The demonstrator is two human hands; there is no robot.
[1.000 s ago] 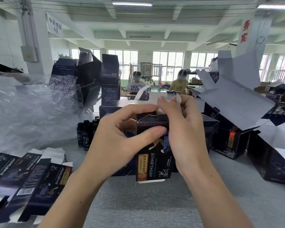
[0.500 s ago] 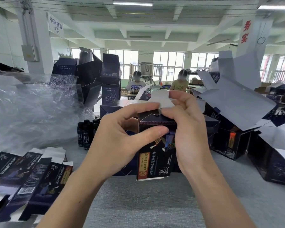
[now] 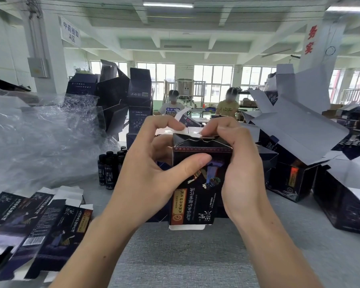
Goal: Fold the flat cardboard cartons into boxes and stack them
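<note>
A small dark printed carton (image 3: 197, 196) stands upright above the grey table, held between both hands. My left hand (image 3: 150, 173) grips its left side, thumb across the front face, fingers reaching over the top flap. My right hand (image 3: 239, 169) wraps the right side, its fingertips pressing the top flaps (image 3: 197, 136) down. A white tab sticks out at the carton's bottom edge. Several flat dark cartons (image 3: 35, 231) lie fanned out at the lower left.
Crumpled clear plastic wrap (image 3: 35, 138) fills the left. Small dark bottles (image 3: 110, 169) stand behind my left hand. Large open dark boxes (image 3: 295, 179) with raised white flaps crowd the right; more are piled at the back left (image 3: 121, 96). Two people work at a far table.
The white top flap, held upright before, has been folded down onto the carton's top. My right fingers moved down with it; my left fingers now reach over the top.
</note>
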